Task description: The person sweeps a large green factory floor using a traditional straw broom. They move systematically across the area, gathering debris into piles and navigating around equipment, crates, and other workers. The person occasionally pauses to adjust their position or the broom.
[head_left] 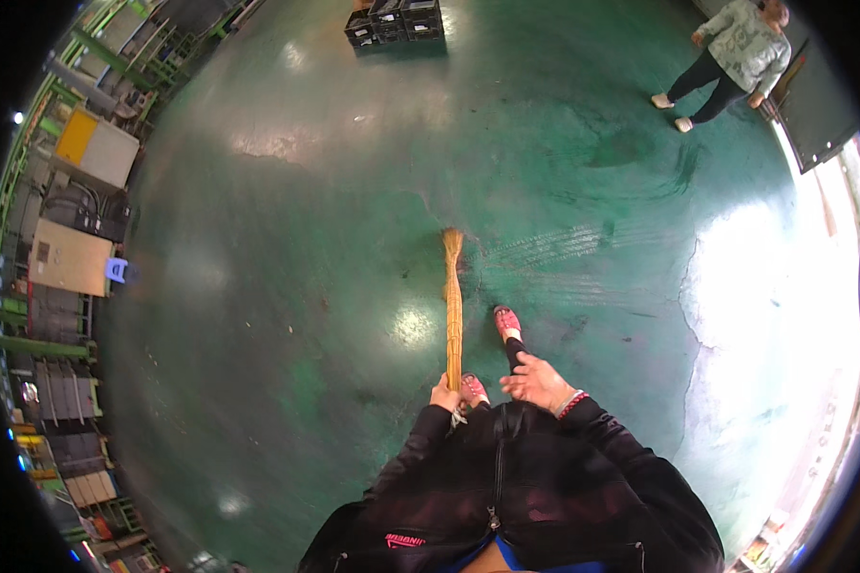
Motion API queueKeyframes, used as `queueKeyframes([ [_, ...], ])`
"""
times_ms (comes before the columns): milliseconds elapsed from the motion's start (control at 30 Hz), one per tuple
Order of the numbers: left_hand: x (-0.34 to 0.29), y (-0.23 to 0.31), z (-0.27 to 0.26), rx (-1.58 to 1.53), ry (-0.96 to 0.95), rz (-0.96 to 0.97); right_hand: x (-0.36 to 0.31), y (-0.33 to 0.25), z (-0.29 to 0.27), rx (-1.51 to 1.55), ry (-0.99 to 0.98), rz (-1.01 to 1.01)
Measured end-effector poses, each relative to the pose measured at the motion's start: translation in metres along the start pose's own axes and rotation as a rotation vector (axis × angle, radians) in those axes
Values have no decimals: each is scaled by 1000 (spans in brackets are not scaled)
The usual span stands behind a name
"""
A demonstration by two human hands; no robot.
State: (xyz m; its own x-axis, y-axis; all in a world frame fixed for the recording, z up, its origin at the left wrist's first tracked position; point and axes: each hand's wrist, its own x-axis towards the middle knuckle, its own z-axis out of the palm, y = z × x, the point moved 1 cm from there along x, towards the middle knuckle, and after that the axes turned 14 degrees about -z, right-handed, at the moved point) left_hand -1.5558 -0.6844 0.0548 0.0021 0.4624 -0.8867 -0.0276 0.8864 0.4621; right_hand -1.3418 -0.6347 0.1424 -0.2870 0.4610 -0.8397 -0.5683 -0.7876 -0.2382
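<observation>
A straw broom [453, 310] points away from me, its bristle end farthest off, above the green floor. My left hand [443, 393] is closed round the near end of its handle. To the right, my right hand [539, 383] is off the broom, with its fingers apart and nothing in them. A red and white band circles the right wrist. Below the hands my feet show in pink-red shoes [508, 323], one ahead of the other.
Stacked black crates [394, 23] stand on the floor [287, 220] at the far end. Another person [733, 59] stands at the far right beside a dark door panel. Machines, cabinets [72, 256] and a small blue stool [117, 270] line the left side.
</observation>
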Motion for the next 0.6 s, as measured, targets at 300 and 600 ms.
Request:
queueKeyframes([
  [300,-21,154,106,104,-457,-59,62,-41,13,12,-218,71],
  [600,55,187,161,363,-651,297,99,-242,-171,45,635,-619],
])
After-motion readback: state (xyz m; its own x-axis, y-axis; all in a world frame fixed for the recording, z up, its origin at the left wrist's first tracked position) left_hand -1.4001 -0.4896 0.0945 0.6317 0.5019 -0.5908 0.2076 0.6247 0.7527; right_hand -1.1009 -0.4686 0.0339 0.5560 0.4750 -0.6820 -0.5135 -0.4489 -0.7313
